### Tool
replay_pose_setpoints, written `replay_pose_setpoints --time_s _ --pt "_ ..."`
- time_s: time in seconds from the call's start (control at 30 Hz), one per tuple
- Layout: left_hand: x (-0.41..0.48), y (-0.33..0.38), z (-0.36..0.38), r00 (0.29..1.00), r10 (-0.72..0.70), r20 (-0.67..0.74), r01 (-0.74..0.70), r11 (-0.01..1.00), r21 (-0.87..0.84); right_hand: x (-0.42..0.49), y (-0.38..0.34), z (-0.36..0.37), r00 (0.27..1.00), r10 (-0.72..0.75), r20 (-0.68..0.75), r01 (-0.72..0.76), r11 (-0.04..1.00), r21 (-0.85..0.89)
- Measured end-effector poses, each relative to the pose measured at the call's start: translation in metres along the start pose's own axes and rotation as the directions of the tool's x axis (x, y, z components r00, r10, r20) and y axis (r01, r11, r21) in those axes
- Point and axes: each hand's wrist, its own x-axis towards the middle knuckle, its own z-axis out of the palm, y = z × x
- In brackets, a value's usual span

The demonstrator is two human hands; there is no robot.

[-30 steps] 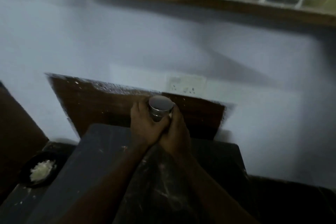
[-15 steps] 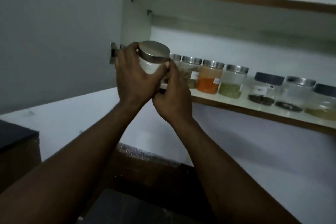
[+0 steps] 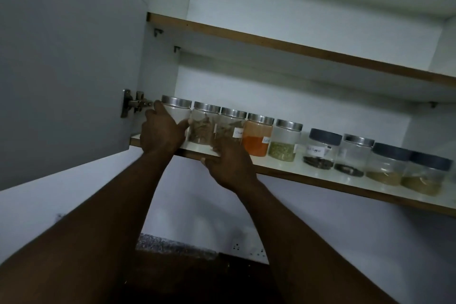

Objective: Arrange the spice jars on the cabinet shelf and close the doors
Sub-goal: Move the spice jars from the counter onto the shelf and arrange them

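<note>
A white spice jar point(image 3: 177, 113) with a steel lid stands at the far left end of the cabinet shelf point(image 3: 320, 176). My left hand point(image 3: 160, 132) grips it from the left and front, thumb on its right side. My right hand point(image 3: 228, 161) rests on the shelf's front edge, its fingers reaching up against the base of the third jar point(image 3: 232, 127). In a row to the right stand a jar of brown leaves point(image 3: 201, 129), an orange powder jar point(image 3: 257, 139), a green herb jar point(image 3: 283, 143) and several more jars, some with dark lids point(image 3: 387, 165).
The left cabinet door point(image 3: 61, 57) hangs open beside my left hand, its hinge point(image 3: 133, 105) just left of the white jar. An upper shelf point(image 3: 296, 47) runs above. Wall sockets point(image 3: 246, 249) and a dark counter lie below.
Both hands lifted the white jar from the counter up to the shelf. It now stands at the row's left end, and my right hand has come off it onto the shelf edge.
</note>
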Motion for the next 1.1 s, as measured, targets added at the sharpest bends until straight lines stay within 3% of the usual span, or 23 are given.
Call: replay_pose_setpoints --time_s 0.17,0.23,0.33,0.4,0.47,0.57,0.7,0.93,1.1 --pt "-0.002 -0.005 0.0 0.999 0.005 0.054 -0.007 0.999 0.04 0.002 0.002 -0.006 0.999 0.022 0.049 -0.023 1.0 0.01" --pt "-0.011 0.001 0.0 1.0 0.03 0.005 -0.031 0.998 0.051 0.001 0.005 -0.016 0.994 0.03 0.103 -0.031 0.999 0.014" --pt "-0.036 0.009 0.005 0.944 0.242 -0.224 -0.202 0.962 0.186 -0.003 0.013 -0.033 0.987 0.037 0.154 -0.037 0.999 -0.004" --pt "-0.056 0.028 0.016 0.882 0.402 -0.247 -0.371 0.914 0.165 -0.01 0.029 -0.05 0.988 0.051 0.147 -0.047 0.999 -0.026" --pt "-0.074 0.055 0.033 0.87 0.479 -0.117 -0.482 0.876 -0.004 -0.022 0.054 -0.071 0.991 0.084 0.107 -0.078 0.995 -0.056" --pt "-0.1 0.103 0.06 0.852 0.507 0.127 -0.475 0.853 -0.217 -0.042 0.1 -0.108 0.98 0.191 0.05 -0.183 0.974 -0.129" --pt "-0.135 0.167 0.103 0.714 0.588 0.381 -0.478 0.806 -0.348 -0.076 0.169 -0.164 0.957 0.285 -0.051 -0.289 0.936 -0.199" --pt "-0.197 0.273 0.177 0.599 0.548 0.584 -0.324 0.833 -0.449 -0.117 0.258 -0.24 0.897 0.413 -0.157 -0.441 0.858 -0.261" --pt "-0.222 0.322 0.22 0.476 0.603 0.641 -0.362 0.798 -0.482 -0.126 0.293 -0.269 0.89 0.431 -0.15 -0.457 0.84 -0.293"
